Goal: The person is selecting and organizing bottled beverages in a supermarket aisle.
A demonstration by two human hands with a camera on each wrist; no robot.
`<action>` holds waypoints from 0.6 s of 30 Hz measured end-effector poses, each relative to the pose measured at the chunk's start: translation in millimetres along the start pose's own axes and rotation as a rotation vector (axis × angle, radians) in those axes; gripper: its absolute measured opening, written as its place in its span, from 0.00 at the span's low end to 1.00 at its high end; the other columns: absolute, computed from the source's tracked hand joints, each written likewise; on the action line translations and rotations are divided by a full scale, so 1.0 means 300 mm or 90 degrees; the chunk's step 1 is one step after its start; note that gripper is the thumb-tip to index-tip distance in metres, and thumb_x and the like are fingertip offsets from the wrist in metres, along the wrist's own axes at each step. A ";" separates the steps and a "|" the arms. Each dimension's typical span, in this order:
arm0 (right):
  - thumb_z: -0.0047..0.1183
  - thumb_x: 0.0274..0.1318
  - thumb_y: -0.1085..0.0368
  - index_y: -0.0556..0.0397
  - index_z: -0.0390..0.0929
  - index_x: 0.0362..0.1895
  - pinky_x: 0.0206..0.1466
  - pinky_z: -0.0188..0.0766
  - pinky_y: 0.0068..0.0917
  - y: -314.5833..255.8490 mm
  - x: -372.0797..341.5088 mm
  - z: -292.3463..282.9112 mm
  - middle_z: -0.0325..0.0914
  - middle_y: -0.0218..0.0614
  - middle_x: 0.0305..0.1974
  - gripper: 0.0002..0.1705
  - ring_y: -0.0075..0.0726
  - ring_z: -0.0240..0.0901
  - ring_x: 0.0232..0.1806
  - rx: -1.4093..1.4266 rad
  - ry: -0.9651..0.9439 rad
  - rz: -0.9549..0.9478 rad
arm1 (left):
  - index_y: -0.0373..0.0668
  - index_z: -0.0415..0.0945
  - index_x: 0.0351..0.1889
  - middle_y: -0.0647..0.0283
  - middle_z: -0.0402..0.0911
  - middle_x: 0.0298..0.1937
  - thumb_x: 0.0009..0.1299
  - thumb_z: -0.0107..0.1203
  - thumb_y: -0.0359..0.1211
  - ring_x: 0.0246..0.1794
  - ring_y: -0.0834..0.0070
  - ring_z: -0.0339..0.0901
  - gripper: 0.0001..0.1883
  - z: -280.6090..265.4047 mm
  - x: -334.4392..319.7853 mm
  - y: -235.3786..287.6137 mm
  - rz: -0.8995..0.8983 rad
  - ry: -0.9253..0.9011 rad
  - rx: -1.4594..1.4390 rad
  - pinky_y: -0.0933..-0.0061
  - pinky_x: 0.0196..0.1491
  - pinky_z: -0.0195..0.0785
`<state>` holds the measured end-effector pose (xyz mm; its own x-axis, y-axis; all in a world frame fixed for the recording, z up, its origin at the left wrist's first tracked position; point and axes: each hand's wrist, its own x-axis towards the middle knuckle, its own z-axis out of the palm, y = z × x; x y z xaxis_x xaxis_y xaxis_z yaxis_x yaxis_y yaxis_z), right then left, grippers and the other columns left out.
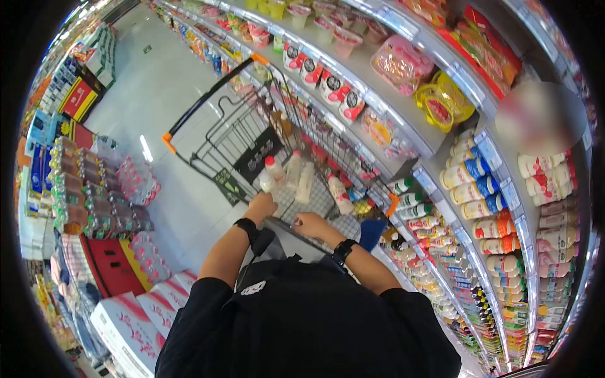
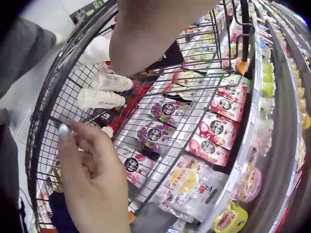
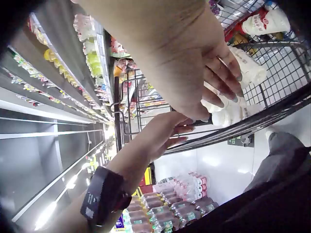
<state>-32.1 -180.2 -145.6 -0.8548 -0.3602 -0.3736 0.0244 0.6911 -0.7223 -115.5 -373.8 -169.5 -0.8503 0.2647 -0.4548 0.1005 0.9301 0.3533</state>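
In the head view, my left hand (image 1: 261, 206) is curled at the near rim of a wire shopping cart (image 1: 227, 110). Its fingers lie over that rim in the right wrist view, where the left hand (image 3: 158, 136) shows beside the rim. My right hand (image 1: 315, 228) is just to the right, its fingers loosely bent with nothing seen in them; the left wrist view shows this right hand (image 2: 95, 177) over the basket. Several white bottles lie inside, among them a clear-white bottle (image 1: 305, 183) and a pink-labelled bottle (image 1: 340, 194). How firmly the left fingers hold is partly hidden.
Refrigerated shelves with yogurt cups, bags and bottles (image 1: 466, 179) run close along the right side. Stacked drink packs (image 1: 82, 183) and white-and-red cartons (image 1: 135, 321) stand on the left. Between them is a tiled floor (image 1: 135, 63). Dark cloth (image 1: 373, 233) hangs by the cart's right corner.
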 end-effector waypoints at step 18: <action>0.55 0.43 0.54 0.45 0.74 0.46 0.39 0.72 0.46 -0.076 0.792 0.268 0.78 0.45 0.36 0.22 0.52 0.76 0.39 -0.137 -0.077 0.190 | 0.35 0.78 0.37 0.46 0.79 0.39 0.58 0.48 0.45 0.42 0.51 0.76 0.22 -0.144 0.441 -0.452 0.350 -0.476 0.178 0.53 0.46 0.67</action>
<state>-194.2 -331.9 -264.8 -0.7594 -0.1857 -0.6236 0.1421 0.8880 -0.4374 -263.9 -476.0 -242.3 -0.1089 0.6849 -0.7204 0.5871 0.6291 0.5094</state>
